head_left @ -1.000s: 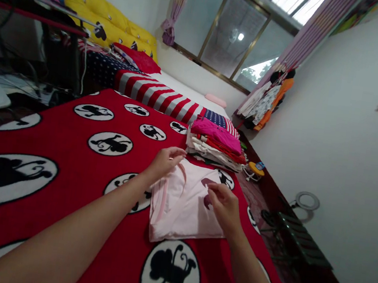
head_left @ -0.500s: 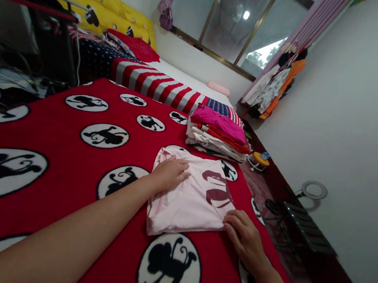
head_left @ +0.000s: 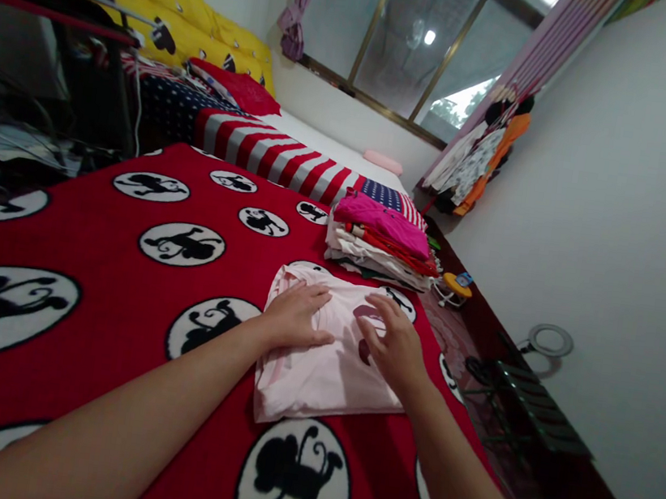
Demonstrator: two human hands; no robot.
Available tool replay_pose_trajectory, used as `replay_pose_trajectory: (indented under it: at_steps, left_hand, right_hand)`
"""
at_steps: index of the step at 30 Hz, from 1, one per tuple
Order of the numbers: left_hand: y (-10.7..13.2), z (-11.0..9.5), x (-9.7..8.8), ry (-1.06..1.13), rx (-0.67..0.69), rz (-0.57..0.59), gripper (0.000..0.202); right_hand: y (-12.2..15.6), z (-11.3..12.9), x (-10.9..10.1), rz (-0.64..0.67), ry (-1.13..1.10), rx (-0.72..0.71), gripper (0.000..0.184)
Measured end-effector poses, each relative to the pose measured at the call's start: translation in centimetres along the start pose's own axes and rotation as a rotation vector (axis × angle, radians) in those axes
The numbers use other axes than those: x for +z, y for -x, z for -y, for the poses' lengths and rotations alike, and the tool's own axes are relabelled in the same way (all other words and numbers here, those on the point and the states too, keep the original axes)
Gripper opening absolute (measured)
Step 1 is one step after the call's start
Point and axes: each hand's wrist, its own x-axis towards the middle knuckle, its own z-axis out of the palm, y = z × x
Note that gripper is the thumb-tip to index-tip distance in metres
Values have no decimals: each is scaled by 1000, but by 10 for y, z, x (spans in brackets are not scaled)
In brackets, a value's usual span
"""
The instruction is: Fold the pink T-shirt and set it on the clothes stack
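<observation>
- Shirt point(head_left: 333, 368), pink and folded, lies near the right edge of the red blanket point(head_left: 88, 242) in the head view.
- Left hand point(head_left: 298, 316) lies flat on it, released.
- Right hand point(head_left: 392, 345), fingers parted and grasping nothing, is over its right half.
- Clothes pile point(head_left: 381, 235) covers the blanket's far right corner.

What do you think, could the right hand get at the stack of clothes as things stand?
Probably yes: the right hand is holding nothing, and nothing seems to stand between it and the stack of clothes, just beyond the pink shirt.

Hanging clothes point(head_left: 478, 158) by a purple curtain point(head_left: 551, 61)
</observation>
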Motion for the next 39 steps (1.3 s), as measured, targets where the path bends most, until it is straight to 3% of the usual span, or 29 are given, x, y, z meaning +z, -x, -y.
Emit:
replay_pose_trajectory:
  at_steps: [3,7,9,12,14,16,21,27,33,39]
  left_hand:
    - [1,-1,1,-2,-16,4,83]
    - [2,-1,3,10,-34,0,91]
    - [2,0,3,50,-14,-47,84]
    - [-1,5,-4,168,-29,-245,47]
    - [-3,14,-12,197,-114,-402,30]
    - [-4,26,-19,167,-218,-484,27]
    - [-4,52,-23,144,-344,-402,35]
    - [-5,51,-20,145,-377,-407,25]
    - [-8,55,-20,144,-444,-493,20]
    - [-10,64,-18,161,-428,-643,18]
  right_hand:
    - [2,-9,34,50,61,116,61]
    - [20,-32,60,204,193,354,73]
    - [24,-36,62,215,213,370,74]
    - [23,-34,58,218,209,362,71]
    - [21,-33,57,213,198,361,70]
    - [21,-32,57,206,187,364,70]
    - [23,-36,60,180,161,351,70]
    - [24,-38,63,153,142,346,71]
    - [25,-39,65,122,126,339,69]
    - [25,-37,62,131,120,334,68]
